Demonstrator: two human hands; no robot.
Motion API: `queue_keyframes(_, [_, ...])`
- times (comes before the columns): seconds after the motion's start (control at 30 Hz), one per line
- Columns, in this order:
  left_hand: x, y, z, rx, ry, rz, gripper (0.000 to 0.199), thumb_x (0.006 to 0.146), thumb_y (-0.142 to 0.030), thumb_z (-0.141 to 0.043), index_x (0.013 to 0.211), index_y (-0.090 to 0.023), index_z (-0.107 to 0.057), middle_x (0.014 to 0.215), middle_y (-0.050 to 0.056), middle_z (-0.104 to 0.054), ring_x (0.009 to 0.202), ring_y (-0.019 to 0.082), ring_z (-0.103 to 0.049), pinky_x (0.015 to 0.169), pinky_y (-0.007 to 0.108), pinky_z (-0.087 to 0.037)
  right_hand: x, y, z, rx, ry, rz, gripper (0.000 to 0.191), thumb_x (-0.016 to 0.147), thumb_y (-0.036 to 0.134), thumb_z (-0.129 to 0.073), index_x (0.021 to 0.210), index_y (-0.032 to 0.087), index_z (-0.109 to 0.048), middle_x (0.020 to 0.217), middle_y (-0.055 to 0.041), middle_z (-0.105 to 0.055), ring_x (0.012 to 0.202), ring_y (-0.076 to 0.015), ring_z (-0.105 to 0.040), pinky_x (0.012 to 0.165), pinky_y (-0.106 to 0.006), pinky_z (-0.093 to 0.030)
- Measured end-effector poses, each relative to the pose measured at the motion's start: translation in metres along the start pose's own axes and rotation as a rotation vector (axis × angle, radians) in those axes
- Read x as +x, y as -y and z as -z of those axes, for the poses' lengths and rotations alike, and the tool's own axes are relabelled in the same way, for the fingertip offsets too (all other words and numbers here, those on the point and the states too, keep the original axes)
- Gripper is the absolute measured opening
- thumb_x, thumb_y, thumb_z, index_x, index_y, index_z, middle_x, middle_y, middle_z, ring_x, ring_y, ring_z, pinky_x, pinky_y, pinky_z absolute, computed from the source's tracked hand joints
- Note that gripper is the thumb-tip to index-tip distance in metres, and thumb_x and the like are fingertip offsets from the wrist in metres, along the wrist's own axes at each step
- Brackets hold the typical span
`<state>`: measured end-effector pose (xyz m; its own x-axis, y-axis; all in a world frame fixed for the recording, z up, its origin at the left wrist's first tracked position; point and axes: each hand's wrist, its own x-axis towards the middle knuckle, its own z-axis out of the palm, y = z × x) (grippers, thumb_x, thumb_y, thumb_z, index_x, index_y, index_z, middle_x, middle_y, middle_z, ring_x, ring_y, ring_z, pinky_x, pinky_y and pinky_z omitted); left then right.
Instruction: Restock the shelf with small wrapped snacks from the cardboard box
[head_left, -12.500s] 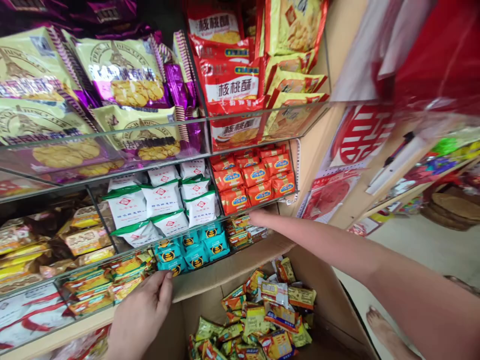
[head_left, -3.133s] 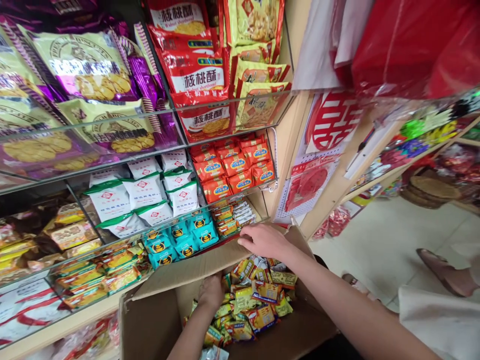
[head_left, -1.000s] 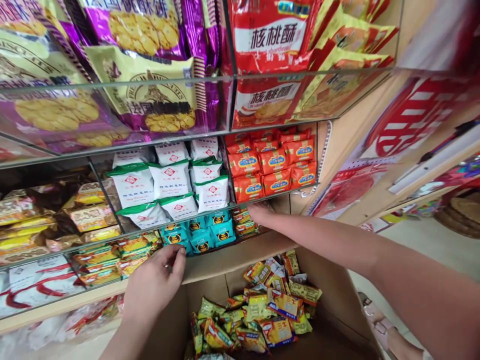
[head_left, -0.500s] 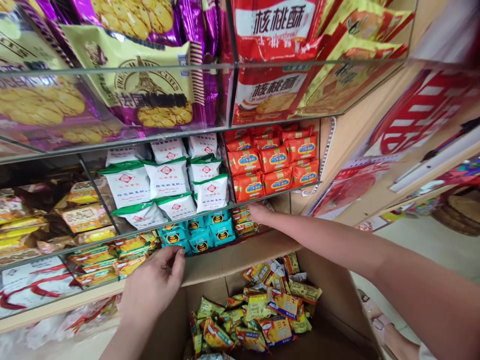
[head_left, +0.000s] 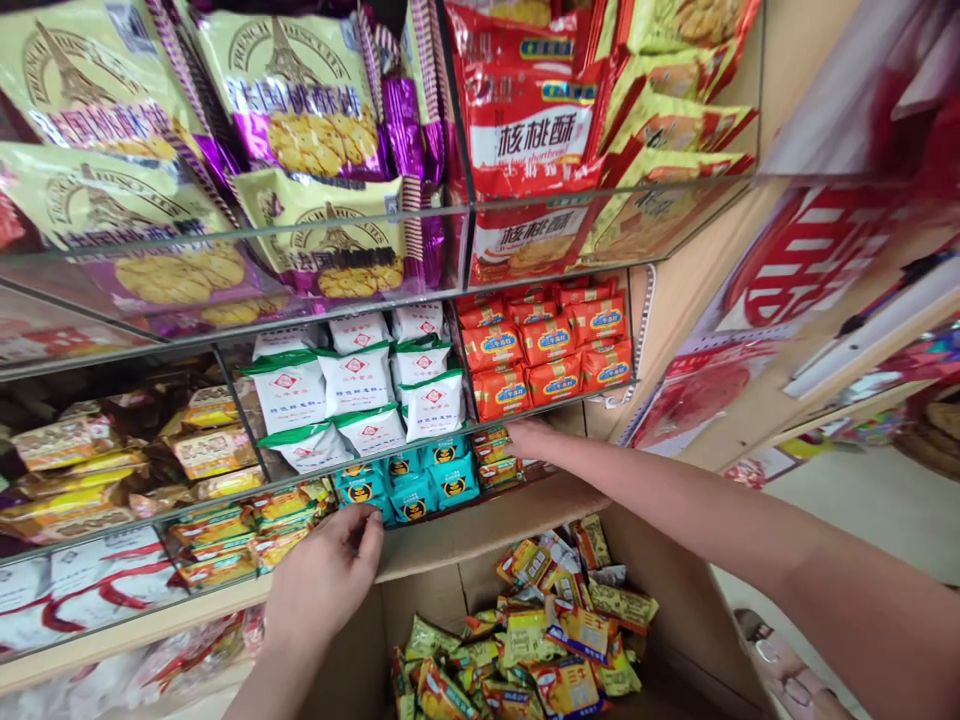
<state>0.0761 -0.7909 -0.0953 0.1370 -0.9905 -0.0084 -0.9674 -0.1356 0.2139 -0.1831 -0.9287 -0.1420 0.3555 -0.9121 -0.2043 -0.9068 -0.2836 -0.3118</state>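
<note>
My left hand [head_left: 324, 585] is curled at the left end of the cardboard box flap [head_left: 465, 535], in front of the shelf. Thumb and fingers come together, and whatever lies between them is hidden. My right hand [head_left: 531, 440] reaches into the low compartment under the red packets [head_left: 551, 345]; its fingers are out of sight. Just left of it are small orange-and-green packets [head_left: 495, 457]. Turquoise packets [head_left: 411, 492] lie between my two hands. Below, the open cardboard box [head_left: 697, 610] holds a heap of small yellow and orange snack packets [head_left: 525, 630].
White-and-green packets [head_left: 367, 385] fill the middle compartment. Large biscuit bags [head_left: 307, 110] and red shortbread bags [head_left: 532, 135] sit behind a clear shelf front above my hands. A wooden side panel [head_left: 679, 330] stands at right. A person's foot [head_left: 787, 665] shows beside the box.
The view has tilted up and shifted slightly left, so everything appears lower and more of the upper bags shows. Both hands stay at nearly the same places on the shelf and box.
</note>
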Motion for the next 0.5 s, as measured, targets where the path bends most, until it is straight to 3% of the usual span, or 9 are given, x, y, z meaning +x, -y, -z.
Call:
queue_keyframes(0.13, [0.002, 0.002, 0.001, -0.01, 0.024, 0.018, 0.032, 0.084, -0.044, -0.031, 0.095, -0.03, -0.057, 0.088, 0.001, -0.072, 0.082, 0.025, -0.065, 0.064, 0.03, -0.041, -0.048, 0.016, 0.03, -0.014, 0.039, 0.091, 0.032, 0.072, 0.033, -0.066, 0.098, 0.014, -0.061, 0.099, -0.0108, -0.062, 0.092, -0.0242, -0.059, 0.078, -0.034, -0.046])
queue_keyframes(0.23, [0.003, 0.004, 0.001, -0.026, 0.062, 0.033, 0.034, 0.086, -0.037, -0.027, 0.108, -0.029, -0.051, 0.087, 0.001, -0.072, 0.082, 0.024, -0.065, 0.066, 0.03, -0.042, -0.11, 0.039, 0.027, 0.005, -0.058, 0.269, 0.022, 0.083, 0.031, -0.054, 0.097, 0.016, -0.06, 0.105, -0.0087, -0.059, 0.101, -0.0205, -0.052, 0.089, -0.033, -0.04])
queue_keyframes(0.3, [0.004, 0.005, 0.001, -0.039, 0.089, 0.023, 0.035, 0.085, -0.03, -0.025, 0.113, -0.03, -0.046, 0.094, -0.001, -0.07, 0.084, 0.02, -0.064, 0.07, 0.029, -0.042, -0.147, 0.052, 0.0, -0.008, -0.293, 0.575, 0.019, 0.088, 0.022, -0.043, 0.088, 0.014, -0.06, 0.103, -0.0104, -0.059, 0.103, -0.0201, -0.049, 0.093, -0.036, -0.036])
queue_keyframes(0.33, [0.004, 0.004, 0.001, -0.042, 0.1, 0.018, 0.035, 0.085, -0.027, -0.025, 0.114, -0.03, -0.045, 0.098, -0.002, -0.069, 0.084, 0.018, -0.064, 0.071, 0.028, -0.041, -0.16, 0.057, -0.021, 0.007, -0.327, 0.719, 0.02, 0.088, 0.018, -0.041, 0.083, 0.015, -0.06, 0.097, -0.0083, -0.061, 0.096, -0.0181, -0.052, 0.09, -0.033, -0.039])
queue_keyframes(0.4, [0.004, 0.003, 0.003, -0.03, 0.123, 0.018, 0.034, 0.084, -0.027, -0.025, 0.109, -0.03, -0.048, 0.102, -0.001, -0.068, 0.085, 0.019, -0.063, 0.071, 0.029, -0.041, -0.173, 0.061, -0.071, 0.041, -0.31, 0.836, 0.018, 0.088, 0.025, -0.044, 0.082, 0.018, -0.06, 0.093, -0.0045, -0.063, 0.091, -0.0171, -0.054, 0.087, -0.031, -0.042])
queue_keyframes(0.47, [0.004, 0.002, 0.004, 0.002, 0.153, 0.027, 0.033, 0.084, -0.032, -0.026, 0.104, -0.029, -0.051, 0.097, 0.002, -0.068, 0.085, 0.023, -0.063, 0.07, 0.032, -0.041, -0.17, 0.058, -0.118, 0.07, -0.229, 0.664, 0.019, 0.084, 0.031, -0.052, 0.093, 0.017, -0.061, 0.11, -0.0094, -0.06, 0.1, -0.0225, -0.053, 0.085, -0.033, -0.044])
queue_keyframes(0.5, [0.004, 0.001, 0.005, 0.018, 0.168, 0.031, 0.033, 0.083, -0.035, -0.026, 0.103, -0.029, -0.053, 0.093, 0.003, -0.069, 0.086, 0.026, -0.063, 0.069, 0.033, -0.041, -0.166, 0.056, -0.137, 0.099, -0.153, 0.533, 0.037, 0.079, 0.037, -0.058, 0.108, 0.014, -0.057, 0.124, -0.0148, -0.051, 0.11, -0.028, -0.048, 0.09, -0.038, -0.042])
